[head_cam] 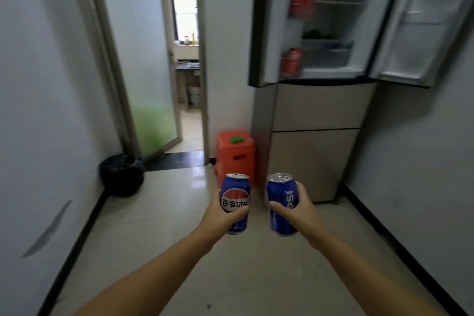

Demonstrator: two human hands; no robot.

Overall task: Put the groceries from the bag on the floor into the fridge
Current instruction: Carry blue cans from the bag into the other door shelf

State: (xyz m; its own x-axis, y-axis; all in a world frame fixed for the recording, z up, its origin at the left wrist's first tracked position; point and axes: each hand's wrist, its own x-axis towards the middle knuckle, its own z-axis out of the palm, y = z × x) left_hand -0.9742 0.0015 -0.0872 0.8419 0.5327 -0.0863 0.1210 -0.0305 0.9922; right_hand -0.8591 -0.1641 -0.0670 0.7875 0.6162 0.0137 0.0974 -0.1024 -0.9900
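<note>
Both arms stretched out in front, one blue Pepsi can per hand. Left hand [219, 215] is wrapped round the left can [235, 204], thumb across the front just under the round logo, fingers curled behind it, can upright w/ the logo facing the cam. Right hand [301, 209] grips the right can [281, 204] from its right side, thumb across the front approx halfway down, rest of the fingers behind. That can is upright too, lettering running vertically. The two cans sit side by side w/ a small gap, not touching, both held above the floor [179, 226].

Fridge [315, 115] is ahead and to the right, against the wall. Both upper doors are swung open, lower beige drawers shut. Left door [266, 33] has red cans in its racks: a couple up top [302, 0] and one lower down [292, 62]. Pretty blurry, so can't read labels. Inside there's shelves and sth dark green on a middle shelf [319, 33], can't tell what. Right door [415, 20] racks look pale, contents unclear.

Other stuff: orange plastic stool [236, 154] just left of the fridge base w/ a small green thing [237, 139] on top. Black bin w/ liner [121, 174] by the left wall. Frosted glass door [143, 59] open onto a brighter room behind.
</note>
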